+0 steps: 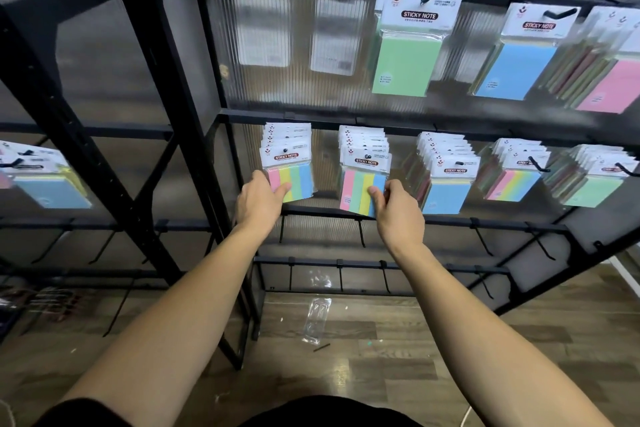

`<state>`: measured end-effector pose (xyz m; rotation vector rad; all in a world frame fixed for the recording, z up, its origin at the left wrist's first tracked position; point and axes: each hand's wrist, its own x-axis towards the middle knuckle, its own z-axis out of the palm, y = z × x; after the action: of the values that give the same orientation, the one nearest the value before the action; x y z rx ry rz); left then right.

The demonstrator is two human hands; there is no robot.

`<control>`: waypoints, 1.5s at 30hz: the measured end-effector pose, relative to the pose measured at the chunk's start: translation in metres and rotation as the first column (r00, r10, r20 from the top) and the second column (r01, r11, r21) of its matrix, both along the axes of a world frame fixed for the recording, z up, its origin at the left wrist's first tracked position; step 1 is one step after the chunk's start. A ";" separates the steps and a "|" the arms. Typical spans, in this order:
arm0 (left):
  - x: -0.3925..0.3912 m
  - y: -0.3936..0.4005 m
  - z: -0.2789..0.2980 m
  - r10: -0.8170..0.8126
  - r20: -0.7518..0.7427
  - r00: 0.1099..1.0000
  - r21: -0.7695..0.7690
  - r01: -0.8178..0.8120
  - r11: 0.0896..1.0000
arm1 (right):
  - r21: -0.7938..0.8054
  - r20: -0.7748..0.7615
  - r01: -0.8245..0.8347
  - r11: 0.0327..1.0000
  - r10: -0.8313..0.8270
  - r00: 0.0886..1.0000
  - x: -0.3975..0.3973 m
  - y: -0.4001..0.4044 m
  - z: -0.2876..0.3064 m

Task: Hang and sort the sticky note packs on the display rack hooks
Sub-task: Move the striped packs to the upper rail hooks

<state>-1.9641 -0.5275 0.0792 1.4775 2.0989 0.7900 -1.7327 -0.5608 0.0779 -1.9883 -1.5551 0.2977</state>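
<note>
Hanging on the middle rail of the black display rack (pixel 194 87), two stacks of striped sticky note packs sit side by side. The left striped stack (pixel 288 163) shows pink, yellow, green and blue bands; the left hand (pixel 258 199) lies against its lower left corner, thumb across the pink and yellow bands, the other fingers hidden behind the packs, so it appears to pinch that corner. The right striped stack (pixel 364 168) is held at its lower right edge by the right hand (pixel 398 210), thumb and curled fingers closed on the blue band; the fingertips behind are out of sight. Each stack hangs from a hook whose black tip pokes through the front header card.

Further right on the same rail hang a blue-fronted stack (pixel 446 180), a pastel striped stack (pixel 516 173) and a green stack (pixel 592 177), the last one blurred. On the upper rail hang a green pack (pixel 405 55), a blue pack (pixel 516 59) and a pink stack (pixel 609 80) cut off by the right edge. Two pale shapes behind the ribbed panel are too hazy to name. At the far left another blue stack (pixel 45 180) is partly cut off. Below, bare hooks (pixel 362 236) line the lower rails, and a clear plastic wrapper (pixel 317 321) lies on the wooden floor (pixel 415 340).
</note>
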 end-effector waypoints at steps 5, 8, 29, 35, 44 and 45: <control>-0.004 -0.010 -0.004 -0.049 -0.030 0.998 0.049 0.051 0.998 | 0.007 0.020 -0.001 1.000 0.001 1.000 -0.002 -0.003 0.002; -0.005 -0.021 -0.001 -0.067 -0.082 0.994 0.050 0.072 0.996 | 0.018 0.014 0.001 1.000 -0.001 1.000 -0.002 -0.005 0.003; 0.065 -0.086 0.029 -0.208 0.038 0.977 0.172 0.199 0.965 | 0.184 -0.253 -0.125 0.975 0.170 0.952 0.067 -0.051 0.035; 0.132 -0.091 0.049 -0.380 0.032 0.924 0.274 0.358 0.893 | 0.249 -0.316 -0.015 0.968 0.096 0.944 0.139 -0.080 0.053; 0.217 -0.106 0.052 -0.539 0.037 0.841 0.325 0.500 0.803 | 0.270 -0.358 0.160 0.949 -0.055 0.932 0.216 -0.119 0.040; 0.221 -0.108 0.052 -0.548 0.041 0.835 0.321 0.509 0.799 | 0.266 -0.365 0.164 0.950 -0.059 0.929 0.219 -0.122 0.037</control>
<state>-1.7432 -0.6354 0.1308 1.9869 1.3862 0.9667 -1.5137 -0.6830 0.1152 -1.6762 -1.1764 0.3359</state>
